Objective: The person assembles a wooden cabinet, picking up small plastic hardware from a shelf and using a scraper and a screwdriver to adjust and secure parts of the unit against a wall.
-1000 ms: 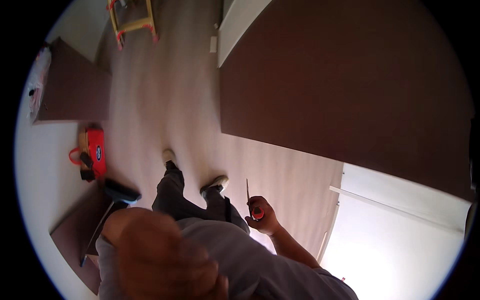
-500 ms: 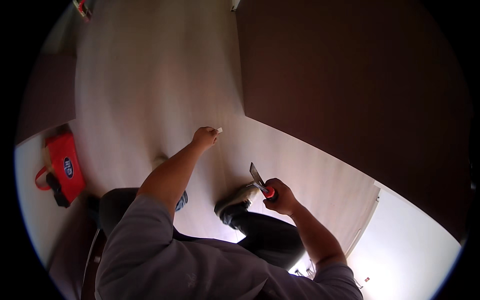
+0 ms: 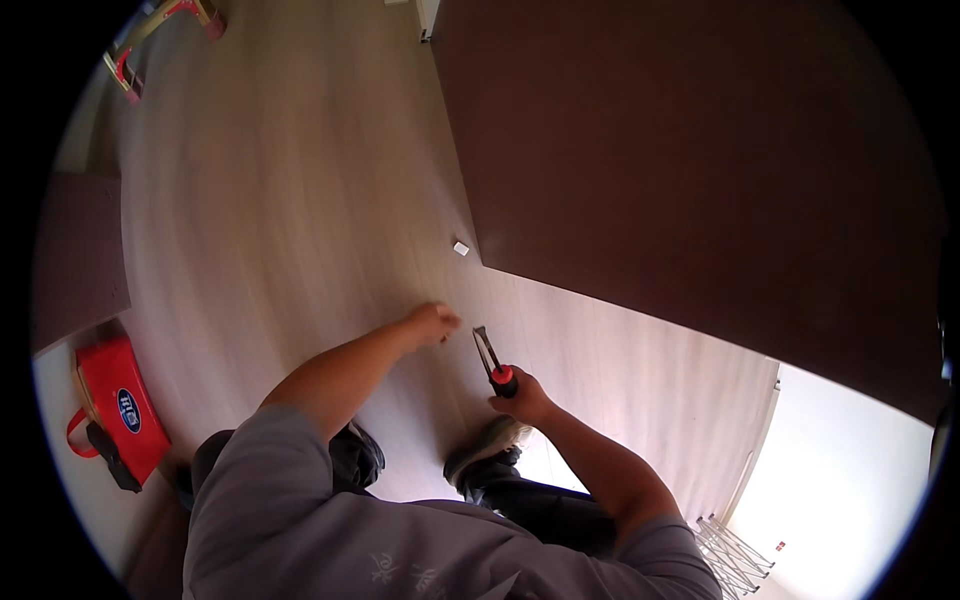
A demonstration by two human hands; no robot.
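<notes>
My right hand [image 3: 522,398] is closed around the handle of a hand tool [image 3: 503,378] with a red-and-black grip. Two narrow metal parts extend from the grip; their exact kind is unclear. Just left of the tool's tip is my left hand [image 3: 432,324], slightly blurred, its fingers apart and nothing visible in them. A small white block [image 3: 461,248] rests beyond that hand, close to the near corner of a large dark brown panel [image 3: 690,170].
Wood-look flooring [image 3: 280,200] spreads beneath me. A red bag [image 3: 125,400] with a black item on it lies at the left, near another dark brown board [image 3: 80,255]. Red-and-gold metal legs [image 3: 165,20] stand far left; a metal lattice frame [image 3: 735,555] is at lower right.
My left hand has let go of the small white block and drawn back towards me. The tool and my right hand have shifted left, nearer my left hand. The view has moved as well.
</notes>
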